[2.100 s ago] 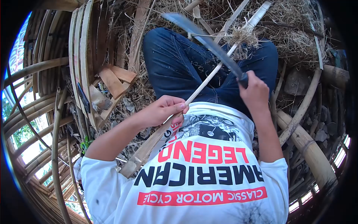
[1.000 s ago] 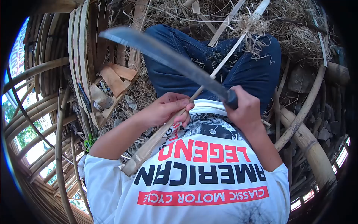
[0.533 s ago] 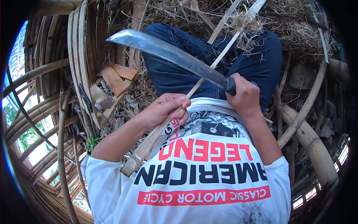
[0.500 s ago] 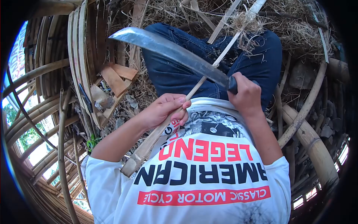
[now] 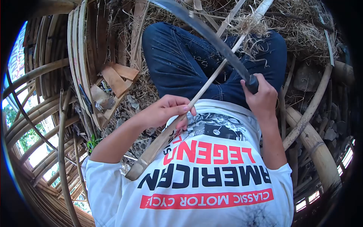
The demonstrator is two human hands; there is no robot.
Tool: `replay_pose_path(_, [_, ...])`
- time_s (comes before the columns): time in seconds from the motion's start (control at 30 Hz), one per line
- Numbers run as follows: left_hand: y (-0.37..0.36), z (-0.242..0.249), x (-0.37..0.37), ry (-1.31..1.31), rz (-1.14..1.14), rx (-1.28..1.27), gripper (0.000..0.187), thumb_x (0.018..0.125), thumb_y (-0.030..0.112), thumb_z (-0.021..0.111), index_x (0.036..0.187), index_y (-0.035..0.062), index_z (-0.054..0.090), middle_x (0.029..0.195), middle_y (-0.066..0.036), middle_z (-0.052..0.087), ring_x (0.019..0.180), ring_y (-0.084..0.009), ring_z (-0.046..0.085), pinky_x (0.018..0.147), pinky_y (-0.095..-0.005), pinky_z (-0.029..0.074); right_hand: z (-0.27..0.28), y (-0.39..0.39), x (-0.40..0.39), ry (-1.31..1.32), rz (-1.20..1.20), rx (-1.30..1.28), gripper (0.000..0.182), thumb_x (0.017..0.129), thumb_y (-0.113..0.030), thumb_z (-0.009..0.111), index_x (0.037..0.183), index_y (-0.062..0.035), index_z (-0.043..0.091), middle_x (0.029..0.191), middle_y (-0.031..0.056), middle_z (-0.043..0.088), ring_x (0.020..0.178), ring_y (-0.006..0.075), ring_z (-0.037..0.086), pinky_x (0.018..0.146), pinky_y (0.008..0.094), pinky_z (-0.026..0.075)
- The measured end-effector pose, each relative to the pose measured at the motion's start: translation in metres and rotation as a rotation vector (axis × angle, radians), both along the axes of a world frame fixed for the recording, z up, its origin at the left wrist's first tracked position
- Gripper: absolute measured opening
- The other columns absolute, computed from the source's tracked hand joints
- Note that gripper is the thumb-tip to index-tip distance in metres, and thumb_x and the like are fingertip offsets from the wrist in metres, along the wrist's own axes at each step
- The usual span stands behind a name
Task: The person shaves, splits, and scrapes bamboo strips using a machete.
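Bamboo strip runs slantwise across my lap, its thick butt end down near my left side and its thin end reaching far up to the right, over my jeans. My left hand is closed around it near my belly, fingers wrapped over the top, pinning it steady. My right hand is fisted tight on the dark handle of the long knife, whose curved blade crosses over the strip and points far and left.

By my reckoning I am partway through: the length beyond my left hand looks pale, slim and smooth, and a tuft of shavings clings near the far end, while the part below my grip is broader and browner and seems uncut. How clean the far tip is I cannot tell.

Around me, more curled shavings cover the ground beyond my knees. To the left stand bent bamboo hoops and a few flat wood offcuts; to the right lies a thick bamboo pole.
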State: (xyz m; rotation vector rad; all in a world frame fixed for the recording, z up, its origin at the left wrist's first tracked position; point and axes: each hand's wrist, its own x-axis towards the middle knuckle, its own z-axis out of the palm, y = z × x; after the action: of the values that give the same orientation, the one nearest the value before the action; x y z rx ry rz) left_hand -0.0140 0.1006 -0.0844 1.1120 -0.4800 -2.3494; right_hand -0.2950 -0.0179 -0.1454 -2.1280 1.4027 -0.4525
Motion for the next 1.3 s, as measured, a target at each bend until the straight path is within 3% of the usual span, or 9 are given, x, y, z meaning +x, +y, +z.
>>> replay_pose_path(0.17, [-0.01,0.001,-0.001,-0.264,-0.015,0.022,0.029,0.105,0.022,0.048,0.104,-0.0039,0.061,0.066,-0.003,0.061,0.057,-0.0072,0.059,0.065,-0.0286,0.054,0.008,0.018,0.008,-0.104,0.051,0.09,0.02,0.078,-0.017,0.076,0.089,-0.0066,0.062,0.076,0.0124,0.067,0.07,0.0352,0.067,0.061,0.0425,0.052])
replay_pose_path(0.3, [-0.017,-0.006,0.007,-0.59,-0.262,-0.105,0.029,0.103,0.024,0.052,0.098,-0.0032,0.063,0.072,-0.004,0.065,0.067,-0.0075,0.063,0.064,-0.0254,0.05,0.008,0.018,0.007,-0.091,0.085,0.113,0.021,0.075,-0.015,0.075,0.089,-0.0067,0.063,0.078,0.0125,0.067,0.07,0.0344,0.067,0.061,0.0423,0.052])
replay_pose_path(0.37, [-0.023,-0.007,0.012,-0.884,-0.275,-0.231,0.024,0.099,0.016,0.053,0.094,-0.0057,0.063,0.069,-0.005,0.063,0.061,-0.0098,0.061,0.061,-0.0273,0.049,0.01,0.016,0.005,-0.1,0.084,0.103,0.021,0.076,-0.016,0.076,0.09,-0.0066,0.063,0.077,0.0124,0.067,0.07,0.0345,0.067,0.061,0.042,0.052])
replay_pose_path(0.57, [-0.039,-0.012,0.043,-1.029,-0.247,-0.075,0.019,0.101,0.016,0.051,0.09,0.0011,0.053,0.064,-0.003,0.049,0.061,-0.0155,0.054,0.061,-0.0338,0.046,0.012,0.004,-0.008,-0.146,-0.012,0.138,0.025,0.079,-0.019,0.08,0.09,-0.0037,0.064,0.074,0.0141,0.067,0.069,0.0362,0.068,0.061,0.04,0.051])
replay_pose_path(0.63, [-0.037,-0.016,0.057,-1.369,-0.34,-0.469,0.019,0.101,0.017,0.051,0.091,0.0006,0.052,0.064,-0.009,0.048,0.06,-0.0185,0.053,0.059,-0.0366,0.043,0.015,-0.002,-0.012,-0.199,-0.103,0.211,0.026,0.079,-0.018,0.081,0.09,-0.0017,0.063,0.072,0.0147,0.067,0.069,0.0367,0.068,0.06,0.0388,0.051])
replay_pose_path(0.8, [-0.019,-0.003,0.071,-1.608,-0.252,-0.532,0.015,0.099,0.016,0.053,0.097,0.0013,0.055,0.071,-0.019,0.055,0.071,-0.0351,0.058,0.067,-0.0442,0.043,0.014,-0.012,-0.024,-0.242,-0.244,0.243,0.024,0.083,-0.016,0.079,0.088,0.0016,0.063,0.063,0.0067,0.06,0.056,0.013,0.054,0.058,0.0296,0.046])
replay_pose_path(0.93, [-0.008,-0.007,0.062,-1.878,-0.115,-0.636,0.016,0.097,0.019,0.056,0.094,0.0031,0.056,0.077,-0.023,0.06,0.079,-0.0423,0.062,0.071,-0.0517,0.046,0.009,-0.014,-0.028,-0.311,-0.311,0.229,0.025,0.084,-0.017,0.078,0.089,0.0019,0.063,0.065,0.0057,0.061,0.058,0.0113,0.053,0.058,0.029,0.046])
replay_pose_path(1.17, [-0.016,-0.025,0.041,-1.759,-0.353,-0.407,0.037,0.09,0.035,0.066,0.085,-0.0005,0.06,0.083,-0.023,0.062,0.084,-0.0395,0.062,0.073,-0.0476,0.046,0.013,-0.004,-0.026,-0.263,-0.211,0.12,0.027,0.083,-0.018,0.079,0.091,0.0011,0.063,0.066,0.0083,0.062,0.058,0.017,0.06,0.059,0.0309,0.048])
replay_pose_path(1.3, [-0.027,-0.031,0.026,-1.98,-0.583,-0.495,0.037,0.088,0.038,0.068,0.089,0.002,0.06,0.092,-0.018,0.063,0.09,-0.0377,0.063,0.077,-0.0455,0.05,0.008,0.002,-0.022,-0.262,-0.143,0.161,0.029,0.079,-0.018,0.082,0.092,-0.0005,0.063,0.069,0.0136,0.064,0.065,0.0324,0.068,0.06,0.0358,0.051])
